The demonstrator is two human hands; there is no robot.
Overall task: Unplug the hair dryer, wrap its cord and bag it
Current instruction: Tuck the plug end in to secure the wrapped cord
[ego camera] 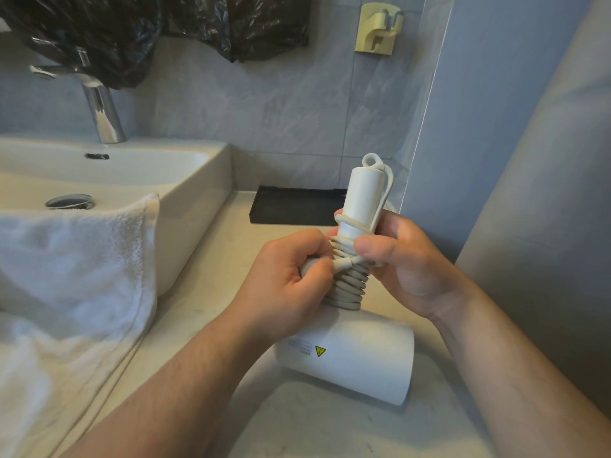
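Note:
A white hair dryer [350, 361] is held upside down over the counter, barrel low, handle [362, 196] pointing up. Its pale cord [348, 285] is coiled in several tight turns around the handle's lower part. My left hand [291, 285] is closed on the plug end of the cord, which crosses the coils. My right hand [406, 262] grips the handle and coils, thumb pressing the cord. A black plastic bag [99, 34] hangs at the top left, above the tap.
A white basin [198, 180] with a chrome tap [99, 107] fills the left. A white towel [76, 276] drapes over its front edge. A black tray [294, 206] lies by the tiled wall. A yellowish wall holder [378, 28] hangs above.

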